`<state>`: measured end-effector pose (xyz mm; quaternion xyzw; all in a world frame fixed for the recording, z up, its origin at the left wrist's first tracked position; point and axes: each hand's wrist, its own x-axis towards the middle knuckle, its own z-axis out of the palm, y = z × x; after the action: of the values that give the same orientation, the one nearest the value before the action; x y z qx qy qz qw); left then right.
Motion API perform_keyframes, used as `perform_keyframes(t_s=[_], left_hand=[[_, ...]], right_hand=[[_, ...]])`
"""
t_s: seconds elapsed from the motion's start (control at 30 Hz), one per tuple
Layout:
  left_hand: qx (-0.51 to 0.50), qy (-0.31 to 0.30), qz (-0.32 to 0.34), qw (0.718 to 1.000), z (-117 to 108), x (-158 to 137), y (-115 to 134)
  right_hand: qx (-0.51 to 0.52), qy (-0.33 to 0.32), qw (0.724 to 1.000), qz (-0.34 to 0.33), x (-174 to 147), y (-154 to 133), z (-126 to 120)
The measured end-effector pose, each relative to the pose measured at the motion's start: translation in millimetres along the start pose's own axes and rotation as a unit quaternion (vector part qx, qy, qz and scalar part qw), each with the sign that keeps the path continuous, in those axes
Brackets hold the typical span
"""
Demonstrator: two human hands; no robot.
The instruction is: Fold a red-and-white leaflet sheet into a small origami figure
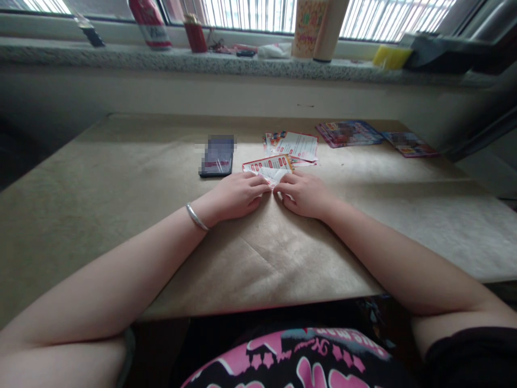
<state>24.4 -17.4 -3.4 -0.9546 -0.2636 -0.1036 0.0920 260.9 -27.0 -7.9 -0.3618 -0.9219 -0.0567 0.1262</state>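
My left hand (pixel 240 195), with a silver bangle on the wrist, rests on the table with its fingers bent inward. Facing it, my right hand (pixel 304 194) has its fingertips almost meeting the left ones. Both hands pinch a small, crumpled, whitish see-through piece (pixel 273 175), perhaps plastic film; the fingers cover part of it. Just beyond lies a printed card (pixel 266 163) with red marks and an orange end. Behind that is a loose pile of similar cards (pixel 297 146). A dark phone (pixel 218 156) lies to the left of the cards.
Two stacks of colourful printed packets or cards, one nearer (pixel 349 133) and one farther right (pixel 410 144), lie toward the table's back right. On the windowsill (pixel 242 63) stand a pink bottle (pixel 149 24), a red container (pixel 195 35), a tall patterned cup (pixel 309 29) and a yellow item (pixel 391 56).
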Motion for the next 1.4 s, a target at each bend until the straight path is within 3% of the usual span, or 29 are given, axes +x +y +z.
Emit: perform_keyframes(t_s=[0.37, 1.03, 1.23, 1.3, 1.4], left_hand=[[0.015, -0.005, -0.02, 1.0, -8, -1, -1], [0.054, -0.08, -0.107, 0.99, -27, -14, -18], [0.042, -0.109, -0.095, 0.989, -28, -14, -19], [0.065, -0.103, -0.102, 0.987, -25, -14, -15], [0.101, -0.047, -0.123, 0.986, -23, -11, -3]], right_hand=[[-0.001, -0.017, 1.0, 0.002, 0, 1, -7], [0.033, -0.048, 0.998, 0.028, -18, 36, -23], [0.064, -0.051, 0.996, 0.042, -21, 42, -23], [0.071, -0.05, 0.995, 0.043, -21, 42, -23], [0.071, -0.051, 0.995, 0.041, -21, 41, -24]])
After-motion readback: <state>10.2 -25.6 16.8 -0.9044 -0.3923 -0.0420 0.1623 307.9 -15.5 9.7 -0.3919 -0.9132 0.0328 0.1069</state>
